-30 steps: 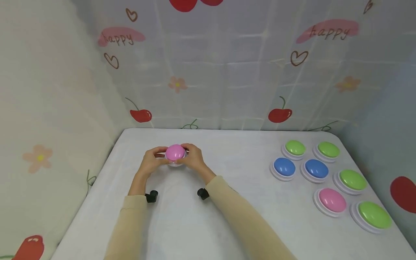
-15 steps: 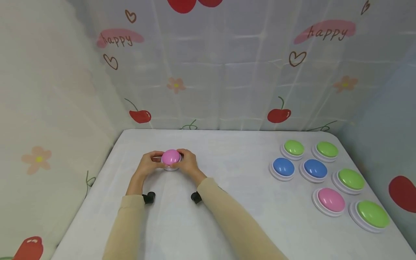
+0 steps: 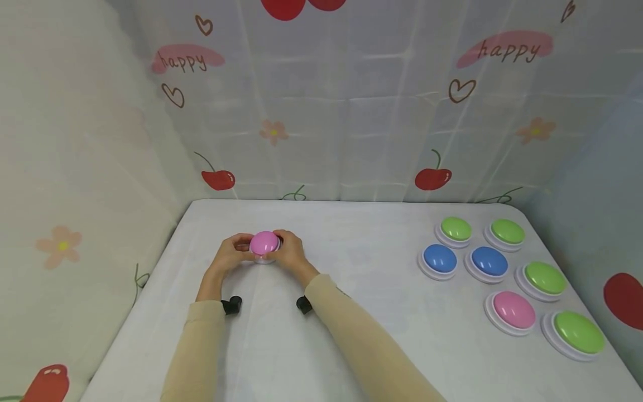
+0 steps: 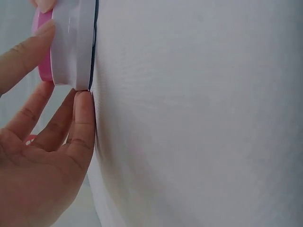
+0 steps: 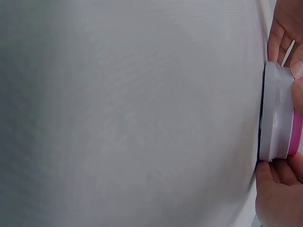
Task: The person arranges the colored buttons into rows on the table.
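A pink button [image 3: 264, 243], a glossy dome on a round white base, sits upright in the far left part of the tabletop [image 3: 361, 245], nearer the far edge than the near one. It lies directly between the person's two hands, touching both. The left hand [image 3: 230, 258] grasps it from the left side, and the right hand [image 3: 292, 252] grasps it from the right. In the wrist views, each thumb lies across the seam between dome and base, the two thumb tips close together, while other fingers reach the side of the base low down by the tabletop. The base's dark underside is at the cloth; whether it bears fully on it is hard to tell.

Just behind the hands, a small black device shows at each wrist, beside the cuffs of beige sleeves [image 3: 195, 352].

Well apart from the hands, seven more buttons stand toward the tabletop's right edge. Two green buttons [image 3: 456, 229] are side by side near the far right corner; two blue buttons [image 3: 439, 258] stand in front of them. Another green one [image 3: 545, 278] is close to the right edge, a second pink button [image 3: 514, 310] lies nearer the person, and a last green one [image 3: 579, 333] is nearest the near edge. Beyond the far edge hangs a pale backdrop [image 3: 346, 128] printed with cherries, hearts and flowers.
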Demonstrator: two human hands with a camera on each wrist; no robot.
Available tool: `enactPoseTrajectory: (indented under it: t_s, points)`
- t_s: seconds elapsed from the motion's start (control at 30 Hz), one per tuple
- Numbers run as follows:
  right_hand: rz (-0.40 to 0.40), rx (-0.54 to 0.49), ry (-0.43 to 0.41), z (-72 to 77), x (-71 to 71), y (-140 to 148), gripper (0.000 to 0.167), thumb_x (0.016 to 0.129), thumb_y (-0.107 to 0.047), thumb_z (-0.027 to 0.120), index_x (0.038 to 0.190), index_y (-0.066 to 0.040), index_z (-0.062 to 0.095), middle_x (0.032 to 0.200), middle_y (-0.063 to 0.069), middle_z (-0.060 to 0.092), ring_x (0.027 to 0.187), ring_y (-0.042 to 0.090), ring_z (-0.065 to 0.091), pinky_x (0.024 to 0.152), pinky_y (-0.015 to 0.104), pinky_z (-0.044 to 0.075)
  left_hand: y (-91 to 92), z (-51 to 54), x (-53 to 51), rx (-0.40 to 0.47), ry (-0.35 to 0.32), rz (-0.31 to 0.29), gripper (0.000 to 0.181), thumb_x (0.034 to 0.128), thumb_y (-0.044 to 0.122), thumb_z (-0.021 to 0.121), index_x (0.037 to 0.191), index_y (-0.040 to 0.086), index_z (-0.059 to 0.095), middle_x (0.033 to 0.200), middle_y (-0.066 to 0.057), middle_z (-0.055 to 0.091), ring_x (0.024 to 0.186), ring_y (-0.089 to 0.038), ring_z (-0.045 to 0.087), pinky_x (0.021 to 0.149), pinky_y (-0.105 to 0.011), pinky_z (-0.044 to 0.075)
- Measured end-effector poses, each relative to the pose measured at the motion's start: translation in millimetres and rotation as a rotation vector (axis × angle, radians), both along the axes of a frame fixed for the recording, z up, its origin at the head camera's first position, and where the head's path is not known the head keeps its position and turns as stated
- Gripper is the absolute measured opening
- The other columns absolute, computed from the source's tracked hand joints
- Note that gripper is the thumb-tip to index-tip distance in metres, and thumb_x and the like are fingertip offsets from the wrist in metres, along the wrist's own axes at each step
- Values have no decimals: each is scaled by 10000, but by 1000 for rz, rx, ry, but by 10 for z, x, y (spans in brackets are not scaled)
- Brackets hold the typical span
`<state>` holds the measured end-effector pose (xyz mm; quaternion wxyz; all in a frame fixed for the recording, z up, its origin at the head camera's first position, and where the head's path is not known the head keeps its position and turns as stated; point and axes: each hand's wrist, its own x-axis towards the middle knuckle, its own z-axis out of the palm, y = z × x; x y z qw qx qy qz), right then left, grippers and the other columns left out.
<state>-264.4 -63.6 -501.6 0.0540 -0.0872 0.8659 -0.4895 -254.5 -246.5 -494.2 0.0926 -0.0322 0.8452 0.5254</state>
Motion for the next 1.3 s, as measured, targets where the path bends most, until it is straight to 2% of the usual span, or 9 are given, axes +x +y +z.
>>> enactPoseTrajectory:
  t_s: [0.1,0.17,0.3,0.4,0.53,0.7,0.9,1.1,1.3]
  points:
    - [18,24,12,8,3,16,717,750,-182,856,1363,-6,529,1364,144,583,1293,268,532,1104,378,431,20,33,36,-35,-24,31,707,802,60,766,1430,19,445,1436,-233,467,1257,-372,479,1029,-448,461]
    - [42,16,19,37,22,77,750,747,-192,859,1382,-2,510,1379,154,569,1297,279,528,1100,386,436,58,69,96,-80,-21,103,744,816,76,755,1465,26,394,1467,-252,423,1307,-401,442,1061,-515,438]
    - [97,-86,38,162,94,358,749,759,-159,844,1393,23,488,1398,181,536,1306,315,513,1090,400,446,232,196,285,-125,73,292,722,827,71,731,1460,11,388,1456,-268,419,1325,-420,425,1056,-543,435]
    - [106,-171,63,268,201,656,702,775,-125,828,1378,26,502,1398,175,529,1310,314,508,1083,376,452,448,331,428,-79,152,323,656,836,47,715,1426,3,431,1408,-248,471,1289,-398,457,1037,-523,454]
    - [69,-218,117,384,432,1116,680,768,-110,830,1363,13,526,1393,163,540,1309,303,511,1079,364,455,836,465,594,0,197,213,625,831,64,745,1396,28,482,1360,-215,529,1250,-368,497,1031,-510,467]
    - [-34,-181,215,438,754,1799,680,770,-121,830,1362,11,522,1391,172,533,1315,329,496,1085,406,440,1360,510,841,63,274,14,581,816,95,774,1346,32,544,1289,-157,604,1178,-347,554,978,-482,505]
    - [-343,-109,273,449,1008,2652,668,782,-81,814,1368,19,510,1396,195,521,1322,328,484,1089,302,412,1813,481,1023,101,261,-178,568,828,118,763,1350,64,547,1296,-102,610,1164,-294,560,950,-433,524]
    - [-616,-106,116,395,1109,3258,723,842,-167,776,1466,-60,427,1493,152,450,1393,303,412,1142,273,356,2156,394,1020,140,226,-270,563,836,113,753,1356,68,541,1303,-150,591,1182,-313,550,971,-419,515]
    - [-554,-109,-40,287,1083,3505,860,864,-158,749,1535,-8,233,1593,192,260,1468,360,256,1194,459,262,2442,348,1028,151,226,-306,565,843,130,751,1366,107,539,1302,-99,598,1185,-297,552,961,-320,519]
